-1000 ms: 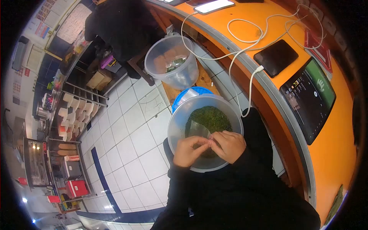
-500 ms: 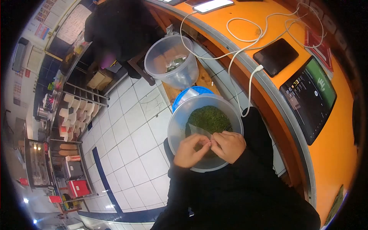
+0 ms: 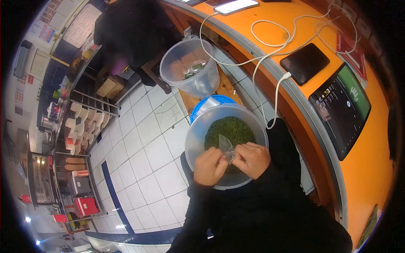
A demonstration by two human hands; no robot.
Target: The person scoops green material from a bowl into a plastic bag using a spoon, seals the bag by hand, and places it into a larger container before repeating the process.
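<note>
And here a small, clear plastic bag [image 3: 225, 144] is pinched, crumpled at its lower end, between left hand [image 3: 209, 165] and right hand [image 3: 253, 160], its pointed corner tilted up over the wide translucent tub [image 3: 194, 141], where finely broken green leaf matter [image 3: 234, 127] is seen heaped inside.

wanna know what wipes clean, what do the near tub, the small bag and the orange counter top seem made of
Near tub: likely smooth, hazy plastic; its pale walls are translucent.
Small bag: thin, glossy clear plastic film, it seems; it creases and catches the light.
Orange counter top: smooth with a slight sheen, perhaps laminate or painted board; the look leaves that open.
</note>
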